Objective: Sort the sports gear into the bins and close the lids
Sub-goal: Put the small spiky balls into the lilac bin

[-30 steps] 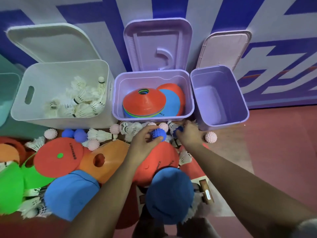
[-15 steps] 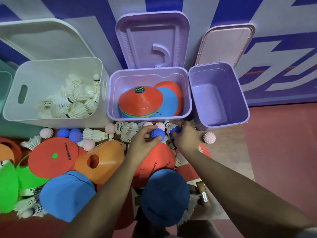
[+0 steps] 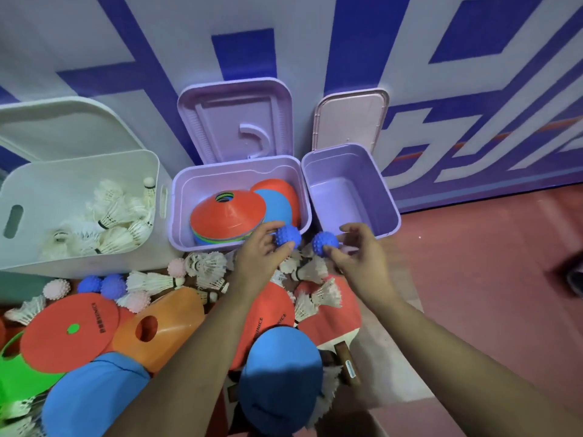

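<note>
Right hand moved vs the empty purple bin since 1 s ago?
Yes. The right hand, pinching a blue spiky ball, rose off the shuttlecock pile and shifted right, from the empty purple bin's left corner to its front rim.

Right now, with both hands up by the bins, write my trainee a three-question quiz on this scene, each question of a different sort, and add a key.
1. Multiple choice: what do the left hand and the right hand each grip? A) a shuttlecock B) a blue spiky ball C) a green cone
2. True or false: the white bin holds shuttlecocks.
3. Fill in: the stacked cones lie in the ____ purple bin.

Key: 1 B. 2 true. 3 middle.
</note>
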The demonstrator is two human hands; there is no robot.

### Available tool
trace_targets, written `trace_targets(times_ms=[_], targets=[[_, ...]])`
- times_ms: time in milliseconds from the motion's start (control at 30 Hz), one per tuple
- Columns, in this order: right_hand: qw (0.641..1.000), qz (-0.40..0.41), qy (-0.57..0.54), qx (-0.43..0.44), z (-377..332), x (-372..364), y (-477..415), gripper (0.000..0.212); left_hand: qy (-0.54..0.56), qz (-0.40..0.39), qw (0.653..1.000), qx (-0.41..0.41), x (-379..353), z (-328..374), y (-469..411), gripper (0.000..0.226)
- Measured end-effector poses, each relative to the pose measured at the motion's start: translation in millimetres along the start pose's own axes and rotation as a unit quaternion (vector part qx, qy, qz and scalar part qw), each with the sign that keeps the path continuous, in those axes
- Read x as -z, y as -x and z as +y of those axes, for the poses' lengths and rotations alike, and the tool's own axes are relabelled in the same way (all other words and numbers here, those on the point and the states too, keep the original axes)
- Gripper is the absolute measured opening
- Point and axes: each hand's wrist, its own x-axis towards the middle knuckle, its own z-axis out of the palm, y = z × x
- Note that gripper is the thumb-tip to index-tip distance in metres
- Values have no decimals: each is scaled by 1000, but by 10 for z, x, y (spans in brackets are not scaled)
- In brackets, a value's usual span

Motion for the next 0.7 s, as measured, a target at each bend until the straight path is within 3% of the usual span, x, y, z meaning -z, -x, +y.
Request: trace_targets(times_ms=[100,167,433,533,600,700], targets=[[998,30,56,27,-34,307,-320,41,-25,-23,999,-33,-306,175,-293,43],[991,31,128,37,43,457,-586,40,-101,-29,991,-81,-513,208,-513,43],[920,-79,377,72,341,393,-1211,18,-390,-73,905,-153,-965,47,-1109,44],[919,-106,372,77,386,375,-1251,25,-431,-95,884,-153,-977,26,-1148,47],[933,-87,342,74,348,445,-1141,33,-412,-89,891,-167,-952,45,-1065,43],[956,-38,266,118,261,571,-773,20,-346,-47,920,-177,-856,32,-760,28]])
